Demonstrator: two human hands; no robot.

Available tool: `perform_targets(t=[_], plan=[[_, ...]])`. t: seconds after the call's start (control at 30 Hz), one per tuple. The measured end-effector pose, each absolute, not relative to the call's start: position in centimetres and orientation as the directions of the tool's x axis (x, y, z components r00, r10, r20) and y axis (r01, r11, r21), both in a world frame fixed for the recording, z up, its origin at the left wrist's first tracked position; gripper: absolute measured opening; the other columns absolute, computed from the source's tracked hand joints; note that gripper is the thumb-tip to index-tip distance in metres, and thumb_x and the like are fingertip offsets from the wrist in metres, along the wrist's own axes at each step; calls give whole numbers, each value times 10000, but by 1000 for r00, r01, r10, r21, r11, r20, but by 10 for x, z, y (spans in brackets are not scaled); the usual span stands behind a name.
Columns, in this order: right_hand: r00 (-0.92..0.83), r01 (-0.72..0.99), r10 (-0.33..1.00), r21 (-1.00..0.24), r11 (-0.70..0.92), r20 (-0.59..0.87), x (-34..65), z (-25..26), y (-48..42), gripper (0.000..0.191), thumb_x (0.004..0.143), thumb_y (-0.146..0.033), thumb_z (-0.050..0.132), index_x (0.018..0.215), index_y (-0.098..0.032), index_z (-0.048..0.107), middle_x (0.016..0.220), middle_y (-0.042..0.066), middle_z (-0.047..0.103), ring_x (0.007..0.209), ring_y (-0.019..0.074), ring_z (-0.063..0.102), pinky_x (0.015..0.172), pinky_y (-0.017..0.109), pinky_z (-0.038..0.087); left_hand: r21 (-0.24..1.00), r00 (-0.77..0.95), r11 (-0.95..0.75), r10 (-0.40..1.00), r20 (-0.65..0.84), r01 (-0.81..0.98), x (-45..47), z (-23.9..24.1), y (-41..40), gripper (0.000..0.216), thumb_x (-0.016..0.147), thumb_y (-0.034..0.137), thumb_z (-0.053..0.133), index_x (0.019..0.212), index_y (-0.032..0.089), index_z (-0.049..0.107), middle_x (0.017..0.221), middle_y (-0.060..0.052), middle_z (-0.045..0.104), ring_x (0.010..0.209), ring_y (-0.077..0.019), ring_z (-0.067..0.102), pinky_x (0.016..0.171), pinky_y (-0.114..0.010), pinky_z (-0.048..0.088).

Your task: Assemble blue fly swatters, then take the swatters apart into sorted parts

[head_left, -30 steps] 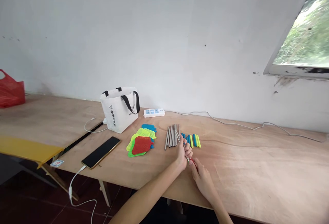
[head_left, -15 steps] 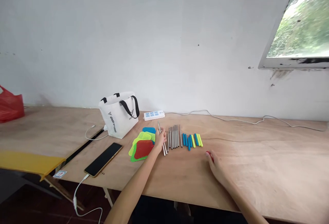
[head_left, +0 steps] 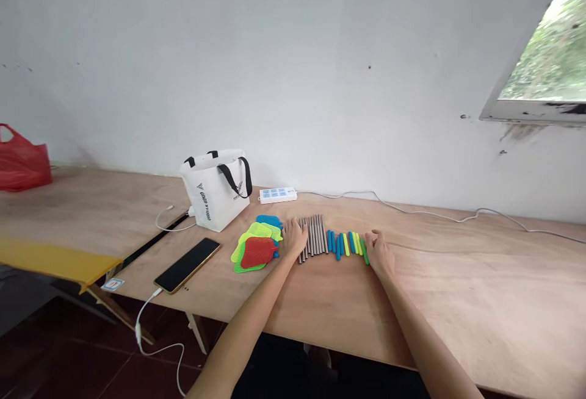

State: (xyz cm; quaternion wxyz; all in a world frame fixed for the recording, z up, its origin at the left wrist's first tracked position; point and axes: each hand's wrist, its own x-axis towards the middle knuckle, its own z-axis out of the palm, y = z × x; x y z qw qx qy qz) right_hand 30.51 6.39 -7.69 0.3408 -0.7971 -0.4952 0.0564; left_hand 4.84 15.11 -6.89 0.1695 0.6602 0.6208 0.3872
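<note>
My left hand (head_left: 294,238) rests at the left end of a row of thin metal tubes (head_left: 317,235), its fingers closed around the leftmost ones and partly covering them. Just left of it lie overlapping mesh fly swatter heads: a red swatter head (head_left: 259,252), a yellow-green swatter head (head_left: 246,241), a green swatter head (head_left: 247,268) and a blue swatter head (head_left: 269,221). Right of the tubes runs a row of short blue and yellow sticks (head_left: 347,244). My right hand (head_left: 381,254) is at that row's right end, fingers curled beside a green stick (head_left: 364,251); whatever is under them is hidden.
A white tote bag (head_left: 215,194) stands behind the swatter heads. A power strip (head_left: 278,194) with a long cable (head_left: 414,211) lies near the wall. A phone (head_left: 187,266) is plugged in at front left. A red plastic bag (head_left: 22,161) sits far left.
My left hand has lowered two tubes it held tilted onto the row's left end. My right hand, which held something red, has moved up and left to the sticks; a green stick now shows there.
</note>
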Motion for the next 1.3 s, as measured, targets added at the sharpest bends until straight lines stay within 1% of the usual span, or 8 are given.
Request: perform_targets(t=[0.1,0.27,0.5,0.63,0.93,1.13,1.23,1.3], plan=[[474,776,842,-574,-261,257,308,-77,66,513,1007,-508,258,1339,-215,516,1130,112,694,1046,279,646,800,375,468,667,-15,-218,946,325,712,44,-71,149,326,979,261,494,1283,154,539,1366,-172,596,1335,-302,506,1125,-429,338],[429,819,860,-521,-241,277,312,-76,67,465,1005,-460,280,1133,-223,659,1153,125,681,1090,280,608,841,394,461,618,94,-308,931,353,723,38,-73,145,246,973,222,506,1193,190,611,1312,-116,625,1268,-264,552,1109,-393,376],[272,883,917,-455,-117,292,311,-81,62,473,1016,-468,277,1277,-270,618,1436,74,575,1319,249,494,1102,439,342,595,200,-378,918,344,709,39,-75,137,239,980,245,505,1161,212,657,1453,-86,539,1369,-270,484,1145,-406,377],[235,882,933,-463,-88,271,310,-82,59,536,1026,-502,200,1266,-267,617,1414,67,602,1308,250,513,1133,471,308,585,252,-413,906,339,698,38,-71,132,246,982,262,513,1162,216,674,1430,-83,565,1336,-267,520,1152,-393,380],[232,858,930,-510,-58,285,316,-82,55,594,1023,-517,123,1266,-247,593,1289,89,655,1241,241,556,1074,417,388,553,291,-452,888,357,700,37,-69,129,267,982,244,503,1194,208,661,1410,-80,583,1342,-269,506,1169,-401,358],[170,864,941,-503,0,292,310,-88,44,627,993,-603,261,1425,-198,467,1417,132,579,1328,270,510,1131,434,368,534,314,-476,875,368,699,37,-71,131,264,985,247,499,1195,216,655,1379,-80,604,1332,-261,513,1162,-406,362],[125,888,944,-459,31,304,302,-95,34,736,964,-642,343,1535,-178,329,1586,143,403,1454,292,383,1197,469,308,526,318,-481,872,372,701,37,-71,131,256,989,253,495,1189,217,651,1365,-74,614,1321,-256,520,1157,-406,368],[125,897,943,-441,26,309,298,-101,26,783,962,-657,345,1581,-188,241,1651,139,283,1499,301,315,1200,489,321,522,319,-482,871,374,703,37,-71,131,251,990,259,496,1188,218,646,1366,-65,614,1313,-249,526,1151,-400,377]])
